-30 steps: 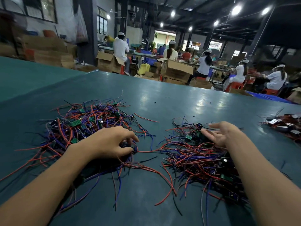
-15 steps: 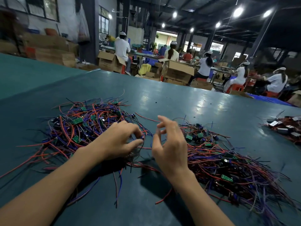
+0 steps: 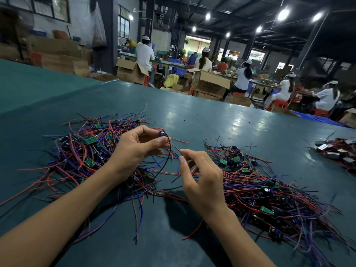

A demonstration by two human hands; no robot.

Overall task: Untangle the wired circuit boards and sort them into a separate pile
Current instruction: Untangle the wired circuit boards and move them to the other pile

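Reaching in from the bottom edge, both of my bare forearms lie over the teal table point(image 3: 212, 122), with my hands raised a little above it between two heaps of wire. My right hand point(image 3: 204, 182) is the nearer one, its fingers curled in and the tips of thumb and forefinger pinching a thin red wire point(image 3: 174, 148). Just beyond it and to the left, my left hand point(image 3: 133, 151) is half closed, thumb and forefinger holding a small wired board point(image 3: 162, 134) upright in the air. A black wire point(image 3: 169, 151) loops from that board down past my thumb towards the tabletop. Under my left wrist and spreading away to the left is the left heap point(image 3: 77, 160), a knot of red, blue and black leads with little green boards point(image 3: 90, 140) showing through. The right heap point(image 3: 269, 193) lies beside my right arm, just as tangled, and loose wire ends from both heaps cross in the gap between them. Farther off, at the table's right edge and well apart from the rest, sits a smaller cluster of dark and silvery blocks point(image 3: 336, 151) on red leads. Past the table stand open cardboard boxes point(image 3: 210, 84), and people in white tops point(image 3: 144, 54) sit at long benches under bright ceiling lamps point(image 3: 283, 14).
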